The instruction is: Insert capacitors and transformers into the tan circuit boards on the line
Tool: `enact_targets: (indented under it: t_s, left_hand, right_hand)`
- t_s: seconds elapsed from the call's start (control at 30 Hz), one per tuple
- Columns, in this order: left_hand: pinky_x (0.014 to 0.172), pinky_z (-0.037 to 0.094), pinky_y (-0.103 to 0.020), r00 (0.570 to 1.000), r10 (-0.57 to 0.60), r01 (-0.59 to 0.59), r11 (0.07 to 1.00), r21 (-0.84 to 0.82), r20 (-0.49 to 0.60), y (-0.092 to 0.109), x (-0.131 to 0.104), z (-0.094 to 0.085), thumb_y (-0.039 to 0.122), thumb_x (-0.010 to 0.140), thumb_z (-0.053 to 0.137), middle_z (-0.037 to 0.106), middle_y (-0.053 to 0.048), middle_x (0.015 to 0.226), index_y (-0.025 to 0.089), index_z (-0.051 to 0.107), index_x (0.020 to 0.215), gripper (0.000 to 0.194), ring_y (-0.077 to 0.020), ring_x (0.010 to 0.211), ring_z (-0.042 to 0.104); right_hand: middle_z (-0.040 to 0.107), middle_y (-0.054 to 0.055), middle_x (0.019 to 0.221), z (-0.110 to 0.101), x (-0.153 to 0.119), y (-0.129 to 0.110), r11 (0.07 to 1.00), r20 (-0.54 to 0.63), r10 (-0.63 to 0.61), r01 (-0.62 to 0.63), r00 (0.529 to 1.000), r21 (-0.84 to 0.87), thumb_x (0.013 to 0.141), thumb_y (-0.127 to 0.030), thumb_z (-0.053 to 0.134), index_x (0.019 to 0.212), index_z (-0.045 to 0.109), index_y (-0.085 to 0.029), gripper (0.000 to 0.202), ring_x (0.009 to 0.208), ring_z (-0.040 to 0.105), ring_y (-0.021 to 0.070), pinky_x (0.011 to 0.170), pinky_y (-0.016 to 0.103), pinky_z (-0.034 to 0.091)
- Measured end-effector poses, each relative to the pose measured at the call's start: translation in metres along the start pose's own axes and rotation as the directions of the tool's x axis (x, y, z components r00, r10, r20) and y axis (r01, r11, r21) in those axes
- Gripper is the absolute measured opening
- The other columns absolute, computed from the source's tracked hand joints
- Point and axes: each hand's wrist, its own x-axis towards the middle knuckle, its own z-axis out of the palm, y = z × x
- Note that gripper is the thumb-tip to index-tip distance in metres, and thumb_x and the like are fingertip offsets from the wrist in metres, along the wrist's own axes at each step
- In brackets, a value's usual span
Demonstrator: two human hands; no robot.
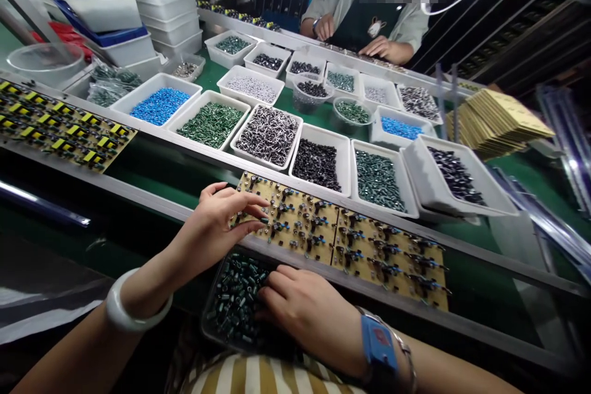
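Note:
My left hand [226, 215], with a pale bangle at the wrist, is over the left end of a tan circuit board [300, 221]. Its thumb and index finger come close together around something I cannot make out. Lower down, my right hand [307, 308] reaches into a dark tray of green cylindrical components [237, 295], its fingertips hidden among them. A second populated board [388, 258] adjoins the first on its right, both lying on the rail track.
White bins of blue parts [159, 104], green parts [212, 123], silver-leaded parts [268, 134] and black parts [317, 163] stand beyond the rail. Boards with yellow parts [60, 126] are at left. Tan boards [498, 117] are stacked at right. A person's hands [381, 49] work opposite.

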Motion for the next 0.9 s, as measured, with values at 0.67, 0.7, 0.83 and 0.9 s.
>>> enact_targets:
  t_s: [0.67, 0.7, 0.83, 0.9]
  left_hand:
    - [0.106, 0.024, -0.051, 0.983, 0.140, -0.180, 0.848, 0.499, 0.117, -0.005, 0.051, 0.002, 0.014, 0.097, 0.058, 0.075, 0.000, 0.095, 0.025, 0.073, 0.098, 0.018, -0.0252, 0.098, 0.060]
    - [0.106, 0.024, -0.050, 0.981, 0.149, -0.189, 0.847, 0.497, 0.121, -0.005, 0.051, 0.002, 0.014, 0.097, 0.058, 0.075, 0.000, 0.095, 0.025, 0.072, 0.098, 0.019, -0.0250, 0.098, 0.060]
    - [0.108, 0.024, -0.049, 0.976, 0.178, -0.217, 0.844, 0.491, 0.126, -0.006, 0.053, 0.000, 0.010, 0.097, 0.054, 0.076, 0.000, 0.096, 0.025, 0.072, 0.098, 0.024, -0.0246, 0.099, 0.060]
    - [0.108, 0.024, -0.050, 0.974, 0.184, -0.225, 0.842, 0.491, 0.131, -0.007, 0.054, 0.000, 0.010, 0.097, 0.054, 0.075, 0.000, 0.096, 0.025, 0.072, 0.098, 0.024, -0.0247, 0.099, 0.060]
  right_hand:
    - [0.059, 0.003, 0.092, 0.010, -0.008, -0.001, 0.982, -0.141, 0.103, -0.078, 0.985, 0.174, 0.105, -0.034, 0.056, 0.111, 0.065, -0.020, 0.018, 0.083, 0.051, 0.0186, 0.068, 0.033, 0.036]
    - [0.060, 0.003, 0.092, 0.010, -0.007, -0.002, 0.983, -0.127, 0.105, -0.083, 0.986, 0.164, 0.106, -0.035, 0.056, 0.108, 0.066, -0.020, 0.019, 0.083, 0.051, 0.0187, 0.068, 0.034, 0.036]
    - [0.061, 0.003, 0.092, 0.006, -0.005, -0.002, 0.988, -0.086, 0.072, -0.059, 0.994, 0.143, 0.105, -0.033, 0.058, 0.098, 0.066, -0.018, 0.019, 0.082, 0.051, 0.0195, 0.069, 0.035, 0.037]
    - [0.061, 0.003, 0.093, 0.004, -0.004, -0.002, 0.989, -0.064, 0.058, -0.049, 0.996, 0.142, 0.103, -0.032, 0.062, 0.101, 0.066, -0.017, 0.015, 0.084, 0.052, 0.0202, 0.070, 0.035, 0.039]
